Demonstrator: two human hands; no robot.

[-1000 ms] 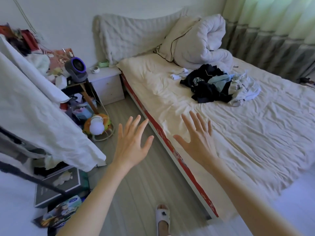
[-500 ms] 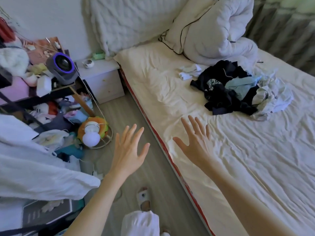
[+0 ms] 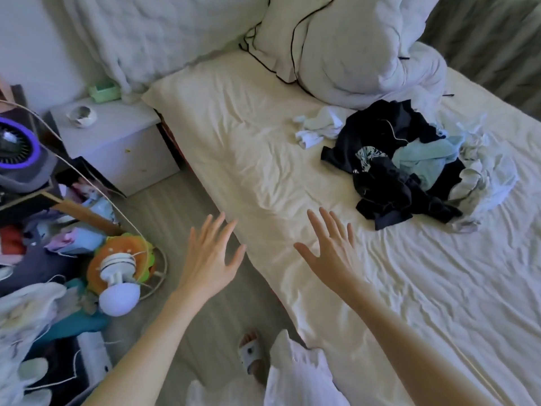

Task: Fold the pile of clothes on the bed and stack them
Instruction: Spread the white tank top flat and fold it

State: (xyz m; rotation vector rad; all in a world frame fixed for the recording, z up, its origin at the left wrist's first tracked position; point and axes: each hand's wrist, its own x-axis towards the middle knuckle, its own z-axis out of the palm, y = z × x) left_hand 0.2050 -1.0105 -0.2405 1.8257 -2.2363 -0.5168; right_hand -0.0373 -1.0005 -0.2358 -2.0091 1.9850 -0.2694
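Observation:
A crumpled pile of clothes (image 3: 409, 168) lies on the cream bed sheet (image 3: 263, 159): dark navy pieces, a light blue garment (image 3: 424, 159) and a white one (image 3: 483, 183) at the right. Small white items (image 3: 317, 128) lie just left of the pile. My left hand (image 3: 210, 259) hovers over the floor beside the bed's edge, fingers spread and holding nothing. Over the sheet, short of the pile, my right hand (image 3: 330, 250) is stretched out with fingers spread, also holding nothing.
A rolled white duvet (image 3: 366, 48) and a pillow sit at the head of the bed. A white nightstand (image 3: 117, 142) stands at the left, with a small fan (image 3: 117, 271) and cluttered shelves (image 3: 35, 200) on the floor side. My slippered foot (image 3: 251, 353) is below.
I have stepped closer to the bed and my view has tilted down. The clothes pile now appears larger and nearer. Both hands stay spread and empty.

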